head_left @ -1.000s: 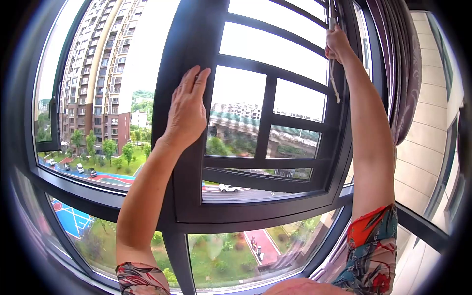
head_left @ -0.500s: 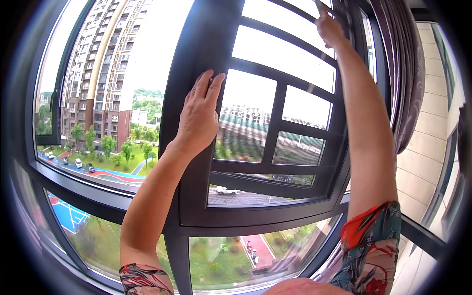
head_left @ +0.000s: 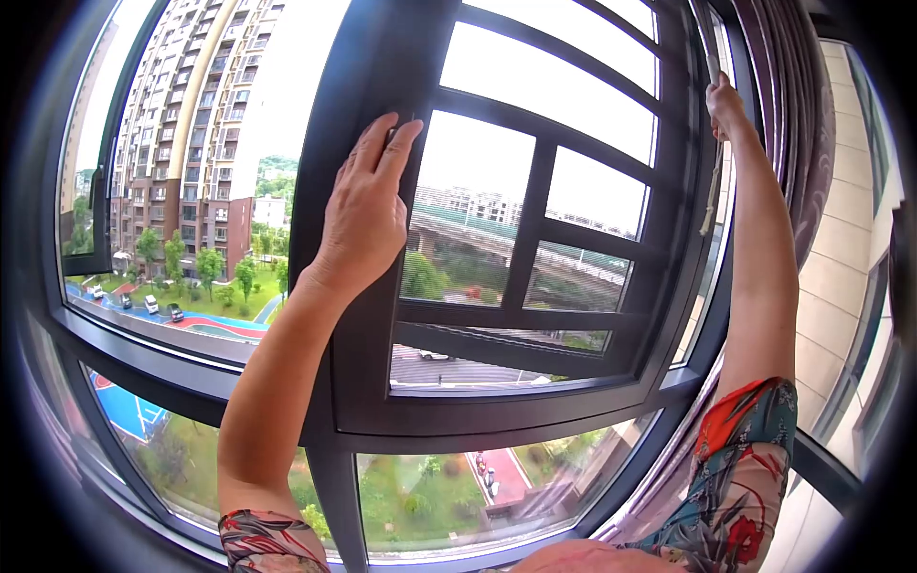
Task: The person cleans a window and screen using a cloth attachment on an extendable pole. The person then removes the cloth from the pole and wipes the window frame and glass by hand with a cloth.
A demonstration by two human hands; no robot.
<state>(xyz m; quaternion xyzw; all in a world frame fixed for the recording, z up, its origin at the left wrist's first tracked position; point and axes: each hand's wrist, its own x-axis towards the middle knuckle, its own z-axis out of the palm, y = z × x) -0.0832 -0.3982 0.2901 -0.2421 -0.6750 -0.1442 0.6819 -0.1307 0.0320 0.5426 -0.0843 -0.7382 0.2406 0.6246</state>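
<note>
Right hand (head_left: 726, 107) has shifted toward 4 o'clock, fingers gripping rod (head_left: 713, 67), rod at 12, cord (head_left: 710, 205) at 7; left hand (head_left: 365, 215) open on frame (head_left: 387, 57).

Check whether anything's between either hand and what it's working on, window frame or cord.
Nothing visible. The left hand lies against the window frame; its palm side is hidden. The right hand grips the pale cord. The curtain hangs beside that hand, not between.
</note>
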